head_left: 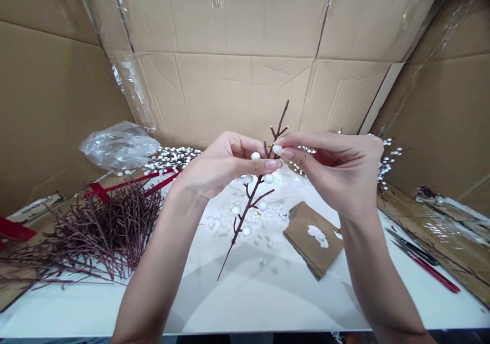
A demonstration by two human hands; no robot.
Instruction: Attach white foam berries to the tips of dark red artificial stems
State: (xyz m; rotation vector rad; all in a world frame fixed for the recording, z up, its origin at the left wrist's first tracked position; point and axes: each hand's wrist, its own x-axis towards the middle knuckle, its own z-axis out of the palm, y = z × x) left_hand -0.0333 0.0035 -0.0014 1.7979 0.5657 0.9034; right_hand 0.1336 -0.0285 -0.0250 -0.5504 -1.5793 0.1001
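Note:
A dark brown artificial twig (248, 206) slants upward over the middle of the table, with several white balls fixed along its short side branches. My left hand (233, 163) pinches the twig near its upper part between thumb and fingers. Between thumb and forefinger, my right hand (329, 163) holds a white ball (277, 150) against a side branch, close to my left thumb. The twig's top end points up bare above both hands. On the table below lie several loose white balls (264, 214). Fingers hide part of the twig where it is gripped.
Bare brown twigs (111, 226) are heaped at left, near red ribbon (100, 193) and a clear plastic bag (118, 145). A cardboard piece (306, 252) bears white paste (317, 236). Tweezers or cutters (432, 272) lie at right. Cardboard walls (237, 89) enclose the table.

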